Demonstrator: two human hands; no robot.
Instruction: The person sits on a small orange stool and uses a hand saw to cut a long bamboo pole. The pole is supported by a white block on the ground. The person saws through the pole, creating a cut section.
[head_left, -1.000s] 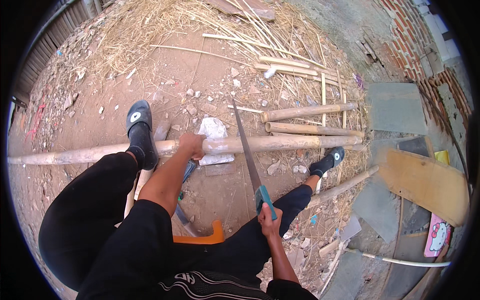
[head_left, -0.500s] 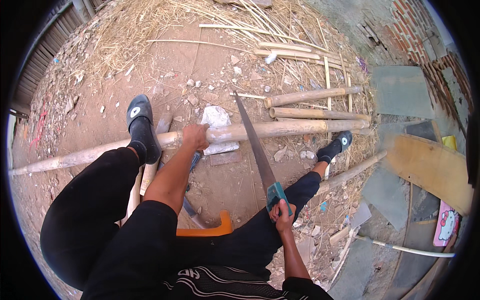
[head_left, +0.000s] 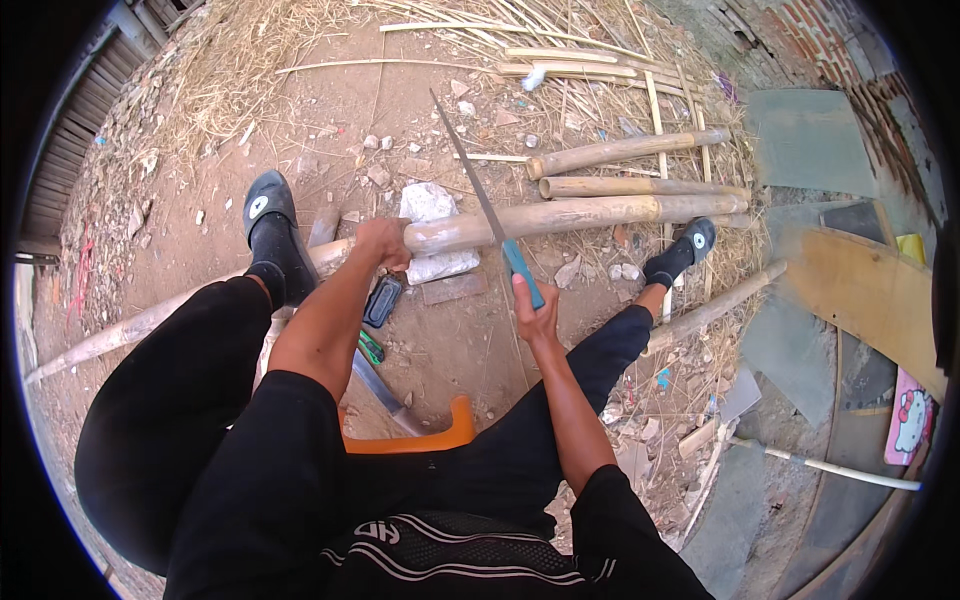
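A long bamboo pole runs across in front of me, resting over pale stone blocks. My left hand is closed around the pole just left of the stones. In my right hand is the teal handle of a handsaw. The blade slants up and left across the pole, right of my left hand. Whether its teeth touch the bamboo I cannot tell. My left shoe is at the pole's left part, my right shoe near its right end.
Shorter bamboo poles and split strips lie beyond. Near my left forearm are a dark case-like object, a green-handled tool and a curved blade. An orange curved piece stands by my legs. Boards lie right.
My right hand and the saw have moved up and forward, so the handle is now close to the pole. My left hand stays on the pole.
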